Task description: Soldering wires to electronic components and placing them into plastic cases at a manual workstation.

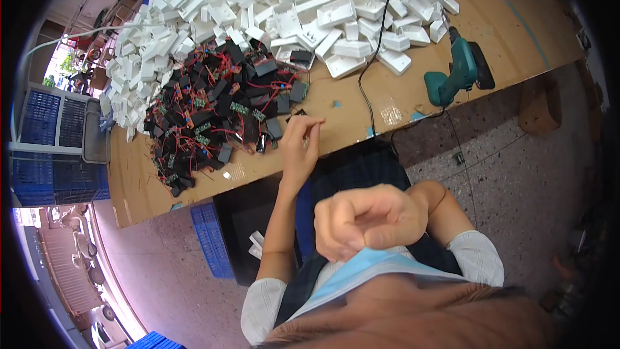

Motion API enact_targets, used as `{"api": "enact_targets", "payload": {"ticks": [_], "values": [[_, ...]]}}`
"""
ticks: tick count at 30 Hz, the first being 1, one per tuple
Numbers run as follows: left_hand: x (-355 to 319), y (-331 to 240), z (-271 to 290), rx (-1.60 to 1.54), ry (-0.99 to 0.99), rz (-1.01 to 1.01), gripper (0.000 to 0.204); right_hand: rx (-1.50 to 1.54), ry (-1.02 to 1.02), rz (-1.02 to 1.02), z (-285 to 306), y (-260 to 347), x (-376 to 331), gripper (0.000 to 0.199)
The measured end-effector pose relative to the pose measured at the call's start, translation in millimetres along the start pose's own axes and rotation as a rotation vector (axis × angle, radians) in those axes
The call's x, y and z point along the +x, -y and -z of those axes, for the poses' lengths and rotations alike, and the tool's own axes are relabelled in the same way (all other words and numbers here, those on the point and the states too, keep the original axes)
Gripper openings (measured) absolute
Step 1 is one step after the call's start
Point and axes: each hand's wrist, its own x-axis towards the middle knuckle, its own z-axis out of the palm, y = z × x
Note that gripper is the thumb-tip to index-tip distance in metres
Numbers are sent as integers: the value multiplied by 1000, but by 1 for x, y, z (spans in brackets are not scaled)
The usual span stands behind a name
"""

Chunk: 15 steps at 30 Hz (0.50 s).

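Observation:
My right hand (pixel 371 221) is raised in front of me. Its fingers are curled in and its thumb and fingertips pinch the upper edge of a light blue face mask (pixel 378 264) that I wear. Over the table's front edge rests my left hand (pixel 301 144), loosely bent, with thumb and fingers a little apart and nothing visible in it. Closest to that hand is a heap of black battery-like blocks, small green circuit boards and red wires (pixel 223 100). A dark bit lies just beyond its knuckles.
Behind the heap spreads a large pile of white plastic housings (pixel 316 16). A green and black power screwdriver (pixel 455 71) lies at the table's (pixel 516 58) right front edge. A black cable (pixel 363 90) crosses the tabletop. Blue crates (pixel 210 242) stand below and at left.

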Motion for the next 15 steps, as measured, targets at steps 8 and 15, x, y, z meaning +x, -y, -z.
{"api": "enact_targets", "payload": {"ticks": [8, 15], "values": [[-10, 26, -19, -7, -170, 105, 13, -1973, -530, 445, 187, 80, 66, 15], [-20, -11, 14, -334, -324, 274, 10, -2825, -559, 30, 316, 114, 69, 20]]}}
